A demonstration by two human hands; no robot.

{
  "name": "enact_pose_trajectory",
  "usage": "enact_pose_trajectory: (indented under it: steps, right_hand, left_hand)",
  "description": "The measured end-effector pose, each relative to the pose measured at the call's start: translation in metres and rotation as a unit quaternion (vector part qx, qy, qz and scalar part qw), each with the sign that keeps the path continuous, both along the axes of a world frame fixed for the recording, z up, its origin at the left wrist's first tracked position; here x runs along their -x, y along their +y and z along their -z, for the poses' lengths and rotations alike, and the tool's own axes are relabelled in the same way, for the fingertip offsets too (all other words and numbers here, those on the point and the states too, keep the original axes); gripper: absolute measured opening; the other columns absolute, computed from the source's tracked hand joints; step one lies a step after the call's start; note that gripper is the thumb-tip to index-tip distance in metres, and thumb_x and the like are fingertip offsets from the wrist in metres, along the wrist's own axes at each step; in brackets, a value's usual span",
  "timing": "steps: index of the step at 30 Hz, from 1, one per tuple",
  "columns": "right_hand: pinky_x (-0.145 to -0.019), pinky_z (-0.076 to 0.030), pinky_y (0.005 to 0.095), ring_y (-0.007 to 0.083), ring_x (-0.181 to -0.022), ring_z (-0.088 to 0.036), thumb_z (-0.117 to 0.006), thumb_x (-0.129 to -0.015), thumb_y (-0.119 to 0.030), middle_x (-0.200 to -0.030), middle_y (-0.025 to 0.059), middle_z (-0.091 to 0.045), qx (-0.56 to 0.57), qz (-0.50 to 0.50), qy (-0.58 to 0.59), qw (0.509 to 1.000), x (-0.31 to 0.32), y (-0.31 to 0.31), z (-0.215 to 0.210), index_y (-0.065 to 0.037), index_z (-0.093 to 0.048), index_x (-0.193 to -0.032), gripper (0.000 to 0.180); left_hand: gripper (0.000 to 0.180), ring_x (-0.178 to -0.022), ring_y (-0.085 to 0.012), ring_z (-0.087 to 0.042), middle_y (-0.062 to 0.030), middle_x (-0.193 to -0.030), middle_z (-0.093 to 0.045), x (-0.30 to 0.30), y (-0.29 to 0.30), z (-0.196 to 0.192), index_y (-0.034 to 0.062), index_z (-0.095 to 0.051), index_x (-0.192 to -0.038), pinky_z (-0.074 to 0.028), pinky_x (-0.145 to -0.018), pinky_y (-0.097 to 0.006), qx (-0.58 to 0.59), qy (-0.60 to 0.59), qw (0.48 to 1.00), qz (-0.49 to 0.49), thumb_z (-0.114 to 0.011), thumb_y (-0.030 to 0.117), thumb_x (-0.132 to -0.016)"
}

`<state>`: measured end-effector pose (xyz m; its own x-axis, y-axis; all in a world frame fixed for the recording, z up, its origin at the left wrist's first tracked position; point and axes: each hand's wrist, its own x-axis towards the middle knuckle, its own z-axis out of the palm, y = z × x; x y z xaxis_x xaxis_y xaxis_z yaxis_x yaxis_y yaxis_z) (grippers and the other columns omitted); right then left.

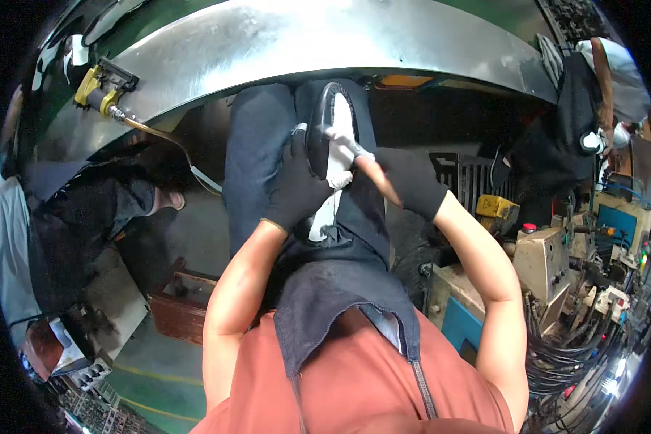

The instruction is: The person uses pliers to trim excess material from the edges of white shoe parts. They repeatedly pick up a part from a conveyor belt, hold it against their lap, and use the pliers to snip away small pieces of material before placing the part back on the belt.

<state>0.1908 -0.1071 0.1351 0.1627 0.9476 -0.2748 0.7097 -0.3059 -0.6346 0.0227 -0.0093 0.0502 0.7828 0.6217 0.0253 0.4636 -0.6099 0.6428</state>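
A glossy black shoe (319,137), its pale underside facing up, lies over my thighs with one end pointing away from me. My left hand (301,181), in a black glove, is closed around the shoe's left side. From the right, my right hand (414,182), gloved in black too, grips a tool with a brown handle (380,179) and a greyish end over the underside. Motion blurs that tool, so its exact kind is unclear. A small white lump (339,179) shows beside my left fingers. A dark apron (333,282) covers my lap.
Ahead of my knees runs a shiny metal bench (282,43). A yellow pneumatic tool (103,88) with a hose rests on its left part. A wooden box (181,304) sits on the floor at left. Machinery with a red button (529,228) stands right. Other people are on both sides.
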Motion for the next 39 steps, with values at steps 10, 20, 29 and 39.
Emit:
enact_pose_trajectory:
  steps: [10, 20, 29, 39]
  right_hand:
    - [-0.057, -0.044, 0.0306, 0.0154, -0.055, -0.053, -0.038, -0.099, -0.039, -0.058, 0.0051, -0.055, 0.061, 0.33, 0.269, 0.903, 0.039, -0.065, 0.051, -0.005, -0.056, -0.079, 0.043]
    - [-0.065, -0.044, 0.0295, 0.0167, -0.077, -0.056, -0.081, -0.042, -0.064, -0.083, 0.0085, -0.059, -0.112, -0.003, 0.411, 0.905, -0.001, -0.059, -0.133, 0.001, -0.058, -0.094, 0.086]
    - [-0.069, -0.047, 0.0366, 0.0297, -0.075, -0.058, -0.081, -0.049, -0.064, -0.089, 0.0129, -0.058, -0.061, -0.126, 0.33, 0.934, -0.007, -0.043, -0.153, -0.004, -0.058, -0.103, 0.084]
    - [-0.068, -0.047, 0.0345, 0.0286, -0.073, -0.059, -0.083, -0.045, -0.061, -0.088, 0.012, -0.058, -0.011, -0.148, 0.32, 0.936, 0.022, -0.027, -0.166, -0.001, -0.056, -0.108, 0.091]
  left_hand:
    - [0.094, -0.127, -0.0266, -0.036, -0.0158, -0.135, -0.037, 0.013, 0.01, -0.012, 0.002, -0.019, -0.14, -0.031, -0.105, -0.039, 0.314, -0.244, 0.912, -0.098, -0.078, 0.018, -0.069]
    - [0.036, -0.103, -0.0204, -0.056, -0.0108, -0.112, -0.058, -0.071, 0.303, -0.064, 0.0002, -0.05, -0.12, -0.046, -0.087, -0.034, 0.278, -0.273, 0.92, -0.035, -0.054, 0.02, -0.09]
    - [0.037, -0.101, -0.0146, -0.055, -0.0047, -0.107, -0.061, -0.04, 0.133, -0.071, 0.0007, -0.058, -0.115, -0.043, -0.091, -0.029, 0.373, -0.019, 0.91, 0.18, -0.067, 0.019, -0.084]
    - [0.039, -0.103, -0.0158, -0.056, -0.009, -0.115, -0.059, 0.047, 0.079, -0.024, -0.0026, -0.051, -0.123, -0.045, -0.089, -0.028, 0.42, -0.132, 0.898, 0.003, -0.06, 0.009, -0.087]
